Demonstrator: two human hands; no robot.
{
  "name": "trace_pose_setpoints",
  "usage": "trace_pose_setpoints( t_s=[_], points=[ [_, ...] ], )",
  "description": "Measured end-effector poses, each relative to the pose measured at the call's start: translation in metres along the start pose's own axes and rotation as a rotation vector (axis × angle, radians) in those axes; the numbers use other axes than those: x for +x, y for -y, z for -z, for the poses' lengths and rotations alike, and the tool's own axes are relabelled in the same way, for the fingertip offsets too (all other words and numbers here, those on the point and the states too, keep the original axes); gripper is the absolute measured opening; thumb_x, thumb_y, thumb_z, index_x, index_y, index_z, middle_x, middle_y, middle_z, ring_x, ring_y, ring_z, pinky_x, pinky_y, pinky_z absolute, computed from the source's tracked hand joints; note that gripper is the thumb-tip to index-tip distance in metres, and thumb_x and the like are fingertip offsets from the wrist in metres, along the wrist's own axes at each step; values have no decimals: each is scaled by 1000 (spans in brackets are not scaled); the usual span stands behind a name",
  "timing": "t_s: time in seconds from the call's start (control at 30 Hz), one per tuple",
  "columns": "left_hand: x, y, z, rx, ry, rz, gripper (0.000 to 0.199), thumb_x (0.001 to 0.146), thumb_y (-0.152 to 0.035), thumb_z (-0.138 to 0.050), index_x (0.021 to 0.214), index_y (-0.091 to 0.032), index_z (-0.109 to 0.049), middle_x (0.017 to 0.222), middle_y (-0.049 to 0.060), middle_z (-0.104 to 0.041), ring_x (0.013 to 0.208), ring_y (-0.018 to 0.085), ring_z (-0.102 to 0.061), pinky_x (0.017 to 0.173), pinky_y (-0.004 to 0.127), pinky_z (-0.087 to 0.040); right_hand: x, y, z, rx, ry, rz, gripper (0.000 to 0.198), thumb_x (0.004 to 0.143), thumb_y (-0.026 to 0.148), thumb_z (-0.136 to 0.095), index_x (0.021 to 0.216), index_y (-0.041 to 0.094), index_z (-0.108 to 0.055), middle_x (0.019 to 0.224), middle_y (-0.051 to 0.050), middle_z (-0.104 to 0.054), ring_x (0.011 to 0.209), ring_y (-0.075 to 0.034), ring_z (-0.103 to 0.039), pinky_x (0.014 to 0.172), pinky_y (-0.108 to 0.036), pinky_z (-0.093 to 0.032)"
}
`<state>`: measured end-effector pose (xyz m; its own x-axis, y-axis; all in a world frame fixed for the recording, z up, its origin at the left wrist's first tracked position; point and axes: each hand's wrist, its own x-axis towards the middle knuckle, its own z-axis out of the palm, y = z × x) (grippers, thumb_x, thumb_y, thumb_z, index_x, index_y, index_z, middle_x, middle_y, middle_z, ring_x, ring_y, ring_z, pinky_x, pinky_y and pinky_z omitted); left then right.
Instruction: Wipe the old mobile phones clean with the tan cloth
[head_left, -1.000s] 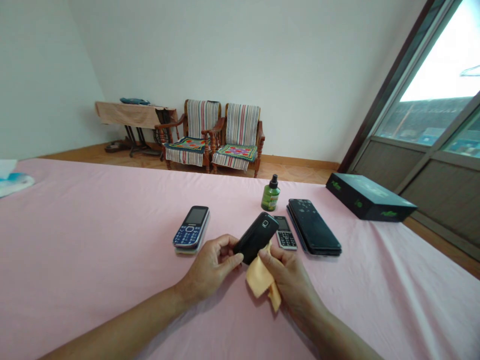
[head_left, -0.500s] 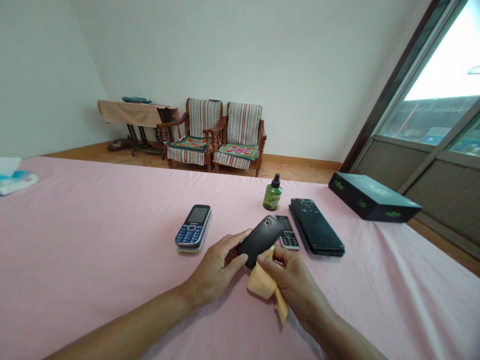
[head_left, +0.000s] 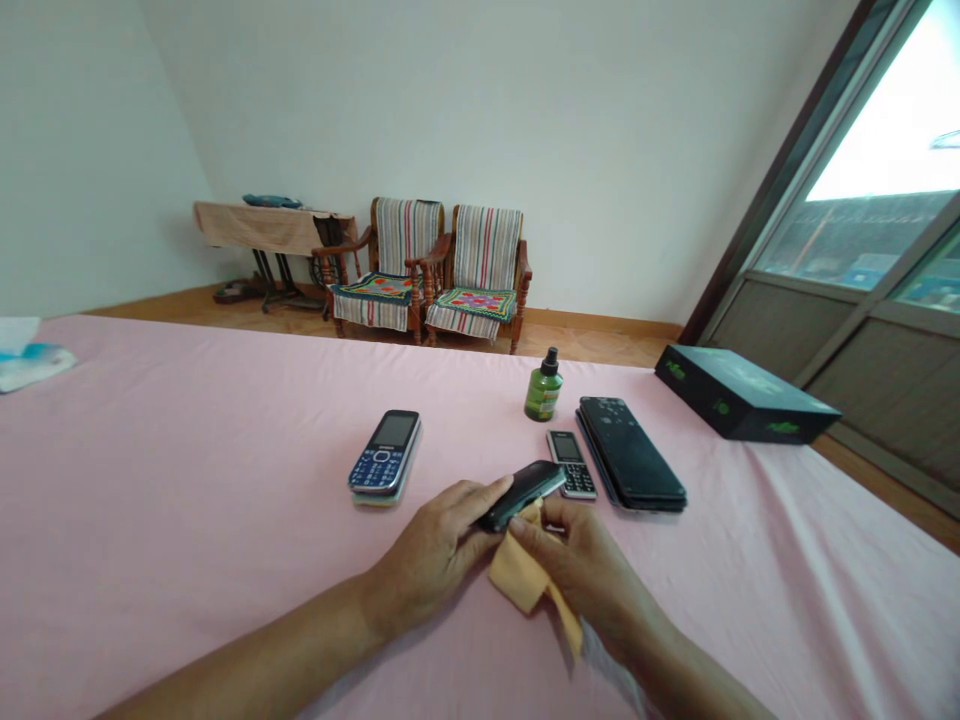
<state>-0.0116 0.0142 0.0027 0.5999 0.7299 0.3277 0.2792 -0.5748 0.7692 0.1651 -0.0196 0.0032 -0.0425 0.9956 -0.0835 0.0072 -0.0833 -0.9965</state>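
Note:
My left hand (head_left: 439,545) is closed round the lower end of a black mobile phone (head_left: 523,494), held tilted above the pink cloth with one long edge turned toward me. Pinched in my right hand (head_left: 581,555) is a yellow cloth (head_left: 519,572), which touches the phone's near edge and hangs down below my fingers. Just beyond the held phone lies a small silver keypad phone (head_left: 571,464). A blue keypad phone (head_left: 385,453) rests on top of another item to the left.
A green spray bottle (head_left: 543,388) stands behind the phones. Right of it are stacked black smartphones (head_left: 632,452) and a black box (head_left: 744,393). A tissue pack (head_left: 34,362) lies far left on the pink bedspread (head_left: 187,450). Two wooden chairs (head_left: 480,270) stand by the wall.
The black phone has been tipped in my left hand, so its back no longer faces up as much and its side edge shows. The yellow cloth has shifted slightly with my right hand.

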Motion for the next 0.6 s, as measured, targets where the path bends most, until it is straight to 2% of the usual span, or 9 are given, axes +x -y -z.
trace_pose_setpoints(
  t_s=[0.1,0.17,0.23,0.3,0.43,0.53,0.6],
  points=[
    [0,-1,1,44,-8,7,41,95,-32,-55,135,-23,-54,113,11,-64,106,26,-59,95,39,-46,0,4,2,-27,80,32,27,78,42,-68,75,15,-72,68,-2,-65,60,-14,-55,56,-25,-41],
    [0,-2,2,61,-6,3,38,96,-35,-55,132,-23,-57,110,10,-64,104,25,-59,93,37,-47,1,7,8,-136,90,87,29,80,41,-65,67,15,-69,62,0,-58,58,-13,-49,53,-24,-36],
    [-2,-3,4,81,-12,9,34,96,-35,-54,127,-23,-61,105,9,-64,100,24,-59,88,34,-48,4,8,16,-276,20,154,33,81,42,-62,60,16,-65,61,1,-52,58,-13,-47,52,-24,-33],
    [-3,-4,5,101,-17,26,31,95,-36,-56,122,-22,-64,97,7,-63,91,22,-60,81,30,-48,8,9,27,-406,-111,233,36,84,43,-57,61,17,-63,65,-1,-53,62,-16,-49,55,-26,-35],
    [-4,-4,7,96,11,40,34,94,-36,-58,125,-22,-63,90,4,-60,83,20,-59,75,27,-47,15,7,41,-614,-335,437,31,89,39,-49,81,18,-69,78,-6,-60,75,-21,-57,67,-32,-43],
    [-5,-5,6,92,34,27,39,95,-32,-58,133,-23,-57,94,5,-59,86,20,-59,78,27,-47,18,7,41,-653,-410,468,26,87,33,-53,103,17,-66,83,-6,-63,76,-21,-60,69,-32,-45],
    [-6,-6,5,106,44,20,39,95,-30,-58,133,-22,-56,95,5,-58,88,20,-59,79,28,-47,19,9,39,-680,-432,503,21,87,30,-56,101,17,-65,84,-6,-64,76,-20,-61,69,-31,-46]
  ],
)
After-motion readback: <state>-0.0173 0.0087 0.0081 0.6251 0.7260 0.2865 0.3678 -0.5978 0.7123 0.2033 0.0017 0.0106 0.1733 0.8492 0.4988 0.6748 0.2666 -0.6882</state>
